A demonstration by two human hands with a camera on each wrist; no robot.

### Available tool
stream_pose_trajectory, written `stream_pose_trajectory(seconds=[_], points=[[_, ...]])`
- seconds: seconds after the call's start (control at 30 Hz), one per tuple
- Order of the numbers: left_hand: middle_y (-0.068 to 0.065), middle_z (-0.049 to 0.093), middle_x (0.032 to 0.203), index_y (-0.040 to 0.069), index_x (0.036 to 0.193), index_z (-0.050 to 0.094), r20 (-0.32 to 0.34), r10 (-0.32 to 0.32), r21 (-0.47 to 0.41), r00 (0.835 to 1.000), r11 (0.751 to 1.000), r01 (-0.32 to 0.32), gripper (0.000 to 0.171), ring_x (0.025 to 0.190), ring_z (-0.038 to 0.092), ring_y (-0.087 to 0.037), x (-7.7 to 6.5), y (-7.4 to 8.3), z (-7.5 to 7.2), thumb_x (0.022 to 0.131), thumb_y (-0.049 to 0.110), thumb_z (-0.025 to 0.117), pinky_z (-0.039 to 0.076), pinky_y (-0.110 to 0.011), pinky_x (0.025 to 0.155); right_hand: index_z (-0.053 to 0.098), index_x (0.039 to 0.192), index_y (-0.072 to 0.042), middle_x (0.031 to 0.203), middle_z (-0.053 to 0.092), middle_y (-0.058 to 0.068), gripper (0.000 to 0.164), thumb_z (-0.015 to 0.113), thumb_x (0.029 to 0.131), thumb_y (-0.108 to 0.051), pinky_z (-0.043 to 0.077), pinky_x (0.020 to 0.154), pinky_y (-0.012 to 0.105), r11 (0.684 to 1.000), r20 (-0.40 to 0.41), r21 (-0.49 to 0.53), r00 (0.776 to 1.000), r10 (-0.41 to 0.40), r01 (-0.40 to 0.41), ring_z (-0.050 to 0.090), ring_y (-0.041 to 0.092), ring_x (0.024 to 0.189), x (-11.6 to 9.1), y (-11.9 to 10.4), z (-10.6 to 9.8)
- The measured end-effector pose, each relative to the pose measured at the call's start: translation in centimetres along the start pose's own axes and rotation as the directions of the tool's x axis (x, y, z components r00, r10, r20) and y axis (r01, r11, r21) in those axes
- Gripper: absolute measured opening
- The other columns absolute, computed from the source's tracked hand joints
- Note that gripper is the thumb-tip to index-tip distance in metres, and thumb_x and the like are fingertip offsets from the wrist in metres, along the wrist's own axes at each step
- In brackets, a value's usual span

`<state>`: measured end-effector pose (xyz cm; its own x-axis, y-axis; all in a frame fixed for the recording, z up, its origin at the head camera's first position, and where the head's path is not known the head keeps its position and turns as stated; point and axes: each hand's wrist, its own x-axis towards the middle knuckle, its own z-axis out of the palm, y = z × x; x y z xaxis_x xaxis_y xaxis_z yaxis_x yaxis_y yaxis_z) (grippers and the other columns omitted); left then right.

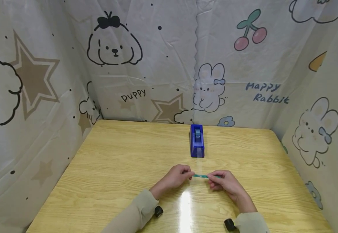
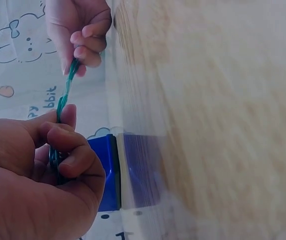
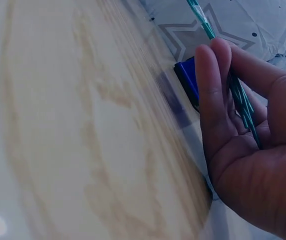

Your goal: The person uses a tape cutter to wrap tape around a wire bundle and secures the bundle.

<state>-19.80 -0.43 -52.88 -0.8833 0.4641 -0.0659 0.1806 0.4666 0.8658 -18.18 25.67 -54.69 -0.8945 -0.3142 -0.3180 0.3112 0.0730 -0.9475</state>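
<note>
A thin bundle of green wires (image 1: 200, 176) stretches level between both hands over the table. My left hand (image 1: 179, 175) pinches its left end between thumb and fingers; in the left wrist view, strands stick out inside that hand (image 2: 58, 165). The right hand (image 1: 225, 183) pinches the other end, and several loose wire ends (image 3: 245, 107) run down into its palm. A clear strip of tape (image 1: 199, 164) reaches from the blue tape dispenser (image 1: 197, 142) toward the middle of the bundle. In the left wrist view, a shiny clear band (image 2: 67, 89) shows on the wires between the hands.
The tape dispenser stands upright near the back of the wood-grain table (image 1: 128, 152), just beyond the hands. A printed cloth (image 1: 163, 48) with cartoon animals hangs behind the table and along both sides. Dark wrist cameras (image 1: 158, 211) sit at the sleeves.
</note>
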Motion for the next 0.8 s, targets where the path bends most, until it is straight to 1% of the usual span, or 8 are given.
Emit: stream_pose_trajectory(seconds=[0.13, 0.23, 0.3, 0.37, 0.53, 0.6, 0.7, 0.8], points=[[-0.011, 0.07, 0.084, 0.01, 0.08, 0.069, -0.011, 0.0, 0.012, 1.0, 1.0, 0.0, 0.029, 0.067, 0.047, -0.009, 0.0, 0.0, 0.1, 0.105, 0.024, 0.064, 0.037, -0.022, 0.064, 0.075, 0.108, 0.003, 0.086, 0.073, 0.004, 0.02, 0.071, 0.1, -0.016, 0.062, 0.073, 0.029, 0.999, -0.012, -0.007, 0.999, -0.034, 0.034, 0.072, 0.011, 0.074, 0.1, 0.1, -0.1], [-0.008, 0.069, 0.082, 0.011, 0.08, 0.07, -0.017, -0.001, 0.018, 1.0, 1.0, 0.001, 0.029, 0.067, 0.047, -0.008, 0.0, 0.1, 0.1, 0.104, 0.026, 0.064, 0.038, -0.022, 0.063, 0.074, 0.108, 0.004, 0.085, 0.073, 0.004, 0.02, 0.071, 0.099, -0.014, 0.062, 0.073, 0.029, 0.999, -0.019, -0.007, 0.999, -0.038, 0.038, 0.073, 0.011, 0.074, 0.2, 0.2, -0.1], [-0.006, 0.067, 0.079, 0.011, 0.082, 0.071, -0.014, -0.009, 0.017, 1.0, 1.0, 0.01, 0.029, 0.064, 0.048, -0.008, 0.0, 0.1, 0.1, 0.104, 0.027, 0.064, 0.039, -0.022, 0.061, 0.074, 0.108, 0.004, 0.085, 0.073, 0.004, 0.02, 0.071, 0.099, -0.013, 0.063, 0.074, 0.03, 0.999, -0.026, -0.007, 0.999, -0.035, 0.035, 0.073, 0.012, 0.074, 0.2, 0.1, -0.1], [-0.004, 0.067, 0.076, 0.012, 0.084, 0.073, -0.008, -0.02, 0.037, 1.0, 0.999, 0.02, 0.03, 0.059, 0.049, -0.007, -0.1, 0.1, 0.0, 0.105, 0.03, 0.063, 0.04, -0.022, 0.06, 0.073, 0.109, 0.006, 0.085, 0.073, 0.004, 0.021, 0.07, 0.1, -0.012, 0.063, 0.073, 0.03, 0.999, -0.032, -0.008, 0.999, -0.04, 0.04, 0.073, 0.012, 0.074, 0.2, 0.0, -0.1], [-0.001, 0.072, 0.075, 0.015, 0.093, 0.076, 0.001, -0.044, 0.062, 0.999, 0.997, 0.044, 0.037, 0.053, 0.05, -0.008, 0.0, 0.1, -0.6, 0.108, 0.04, 0.054, 0.043, -0.024, 0.057, 0.073, 0.11, 0.009, 0.083, 0.073, 0.002, 0.022, 0.071, 0.099, -0.01, 0.063, 0.074, 0.031, 0.998, -0.047, 0.005, 0.997, -0.058, 0.059, 0.072, 0.012, 0.073, 0.2, -0.3, -0.1], [-0.003, 0.073, 0.075, 0.013, 0.093, 0.077, 0.007, -0.059, 0.042, 0.998, 0.997, 0.059, 0.042, 0.053, 0.05, -0.009, 0.1, 0.1, -0.8, 0.109, 0.042, 0.052, 0.042, -0.024, 0.054, 0.074, 0.11, 0.009, 0.082, 0.073, 0.002, 0.021, 0.071, 0.098, -0.008, 0.063, 0.074, 0.031, 0.998, -0.053, 0.016, 0.997, -0.059, 0.06, 0.073, 0.012, 0.073, 0.2, -0.3, -0.1], [-0.007, 0.069, 0.07, 0.011, 0.089, 0.077, 0.027, -0.072, 0.024, 0.997, 0.997, 0.071, 0.044, 0.051, 0.048, -0.01, 0.2, 0.1, -0.9, 0.109, 0.04, 0.052, 0.039, -0.024, 0.05, 0.076, 0.108, 0.006, 0.081, 0.074, 0.002, 0.017, 0.072, 0.097, -0.007, 0.063, 0.074, 0.031, 0.998, -0.055, 0.027, 0.997, -0.059, 0.061, 0.074, 0.012, 0.073, 0.2, -0.3, -0.1], [-0.008, 0.065, 0.071, 0.01, 0.085, 0.076, 0.042, -0.047, 0.035, 0.998, 0.998, 0.046, 0.04, 0.053, 0.043, -0.01, 0.4, 0.0, -0.9, 0.108, 0.034, 0.056, 0.036, -0.024, 0.054, 0.076, 0.107, 0.005, 0.082, 0.075, 0.003, 0.016, 0.072, 0.097, -0.006, 0.063, 0.074, 0.03, 0.998, -0.059, 0.032, 0.997, -0.058, 0.06, 0.074, 0.012, 0.073, 0.2, -0.3, 0.0]])
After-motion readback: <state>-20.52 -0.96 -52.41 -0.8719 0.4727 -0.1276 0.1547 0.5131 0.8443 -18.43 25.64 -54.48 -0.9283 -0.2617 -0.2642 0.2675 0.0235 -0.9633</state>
